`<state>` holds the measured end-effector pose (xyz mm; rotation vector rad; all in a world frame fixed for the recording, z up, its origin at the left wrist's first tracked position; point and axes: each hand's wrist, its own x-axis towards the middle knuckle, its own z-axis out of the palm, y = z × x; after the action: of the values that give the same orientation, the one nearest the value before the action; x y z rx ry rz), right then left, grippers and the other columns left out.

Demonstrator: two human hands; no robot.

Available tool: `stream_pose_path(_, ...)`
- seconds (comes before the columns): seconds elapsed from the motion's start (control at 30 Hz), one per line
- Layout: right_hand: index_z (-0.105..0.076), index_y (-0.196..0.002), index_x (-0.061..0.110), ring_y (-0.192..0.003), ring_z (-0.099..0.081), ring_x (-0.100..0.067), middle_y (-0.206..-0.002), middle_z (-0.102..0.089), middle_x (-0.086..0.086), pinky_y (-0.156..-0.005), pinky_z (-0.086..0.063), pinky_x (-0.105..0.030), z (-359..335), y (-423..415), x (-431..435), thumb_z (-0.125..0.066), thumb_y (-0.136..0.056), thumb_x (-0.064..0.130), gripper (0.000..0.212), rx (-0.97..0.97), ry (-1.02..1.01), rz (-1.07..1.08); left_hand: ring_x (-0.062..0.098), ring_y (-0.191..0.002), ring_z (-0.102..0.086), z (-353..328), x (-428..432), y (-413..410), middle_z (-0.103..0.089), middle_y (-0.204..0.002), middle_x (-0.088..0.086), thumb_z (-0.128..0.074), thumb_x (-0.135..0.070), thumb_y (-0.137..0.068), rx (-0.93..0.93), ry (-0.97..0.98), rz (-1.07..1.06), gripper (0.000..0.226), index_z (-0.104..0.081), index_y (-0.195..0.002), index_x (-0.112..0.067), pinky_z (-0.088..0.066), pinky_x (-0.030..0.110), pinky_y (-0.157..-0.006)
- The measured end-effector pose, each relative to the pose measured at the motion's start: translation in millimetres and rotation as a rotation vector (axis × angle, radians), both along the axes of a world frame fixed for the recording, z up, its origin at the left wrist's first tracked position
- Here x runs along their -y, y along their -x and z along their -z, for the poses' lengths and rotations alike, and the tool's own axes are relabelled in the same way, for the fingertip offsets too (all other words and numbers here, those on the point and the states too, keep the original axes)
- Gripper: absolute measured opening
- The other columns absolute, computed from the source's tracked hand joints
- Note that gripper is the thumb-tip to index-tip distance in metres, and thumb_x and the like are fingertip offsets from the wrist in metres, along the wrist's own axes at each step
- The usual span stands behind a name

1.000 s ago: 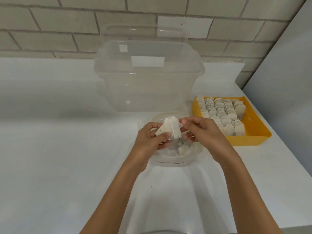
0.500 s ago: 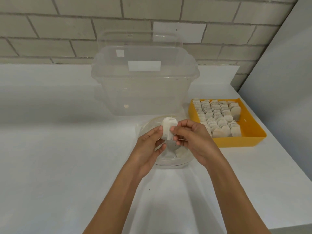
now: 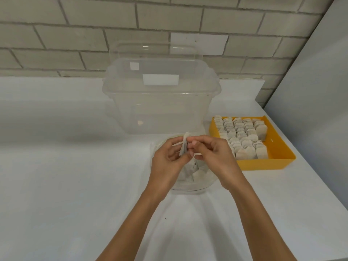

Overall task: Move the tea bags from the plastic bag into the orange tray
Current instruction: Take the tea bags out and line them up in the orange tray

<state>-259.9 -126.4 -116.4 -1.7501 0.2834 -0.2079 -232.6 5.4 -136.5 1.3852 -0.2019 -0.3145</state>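
A small stack of white tea bags (image 3: 184, 146) stands on edge between my two hands, above a clear plastic bag (image 3: 190, 185) that still holds a few tea bags (image 3: 199, 175). My left hand (image 3: 167, 162) grips the stack from the left. From the right, the fingertips of my right hand (image 3: 212, 155) pinch it. The orange tray (image 3: 271, 162) lies to the right, packed with several rows of upright tea bags (image 3: 243, 136); a strip along its right side is bare.
A large clear plastic storage bin (image 3: 160, 102) stands just behind my hands, with its lid (image 3: 156, 51) leaning on the brick wall. A grey panel (image 3: 320, 110) rises along the white table's right side. The table (image 3: 66, 176) stretches bare to the left.
The tea bags that were fanned out flat between my hands are now squeezed together and turned on edge. Both hands stayed over the plastic bag.
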Motion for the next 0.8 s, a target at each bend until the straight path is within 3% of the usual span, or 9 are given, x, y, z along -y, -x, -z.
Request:
stream_pose_path(0.13,-0.072,-0.099,0.016,-0.077,-0.068,-0.013,-0.08,-0.07,0.0,-0.072,-0.056,-0.027,0,-1,1,-0.058,-0.091,0.004,0.021,0.011,0.008,-0.003,0.023,-0.099,-0.07,1,-4,-5,-0.074,-0.102,0.011,-0.067,-0.005,-0.086,-0.172,0.128,0.029,0.032,-0.063,-0.117,-0.01,-0.056,0.028,-0.086)
stream_pose_path(0.23,-0.069,-0.103,0.023,-0.069,-0.061,-0.012,-0.078,-0.063,0.002,-0.073,-0.055,-0.034,-2,-5,5,-0.067,-0.088,0.016,0.017,0.003,0.144,0.096,0.024,-0.102,-0.069,-2,-8,-10,-0.072,-0.108,0.013,-0.063,-0.004,-0.089,-0.256,0.214,0.084,0.028,-0.063,-0.117,-0.007,-0.056,0.027,-0.086)
stream_pose_path(0.33,-0.07,-0.096,0.025,-0.068,-0.06,-0.006,-0.078,-0.065,0.002,-0.068,-0.053,-0.027,-10,-10,8,-0.07,-0.085,0.022,0.011,0.009,0.146,0.071,0.025,-0.104,-0.068,-6,-9,-11,-0.071,-0.109,0.015,-0.062,-0.007,-0.09,-0.259,0.218,0.114,0.028,-0.062,-0.117,-0.006,-0.055,0.029,-0.088)
stream_pose_path(0.43,-0.071,-0.084,0.022,-0.067,-0.06,-0.004,-0.074,-0.067,0.003,-0.064,-0.049,-0.018,-18,-13,11,-0.072,-0.083,0.015,0.008,0.053,0.123,0.029,0.025,-0.104,-0.068,-9,-5,-12,-0.07,-0.109,0.017,-0.059,-0.012,-0.093,-0.251,0.212,0.103,0.025,-0.062,-0.117,-0.004,-0.055,0.03,-0.089)
stream_pose_path(0.57,-0.07,-0.077,0.023,-0.062,-0.061,-0.007,-0.067,-0.066,0.006,-0.063,-0.052,-0.021,-28,-16,26,-0.074,-0.081,0.009,0.015,0.087,0.081,0.056,0.029,-0.107,-0.066,-16,4,-15,-0.068,-0.113,0.021,-0.054,-0.015,-0.096,-0.255,0.243,0.075,0.025,-0.063,-0.116,-0.003,-0.056,0.029,-0.087)
stream_pose_path(0.8,-0.071,-0.092,0.013,-0.057,-0.062,-0.008,-0.073,-0.064,-0.008,-0.062,-0.056,-0.022,-43,-11,54,-0.061,-0.087,-0.001,0.018,0.063,-0.023,-0.004,0.025,-0.102,-0.068,-29,32,-12,-0.069,-0.109,0.019,-0.064,-0.007,-0.088,-0.235,0.261,0.086,0.029,-0.063,-0.116,-0.002,-0.056,0.028,-0.087)
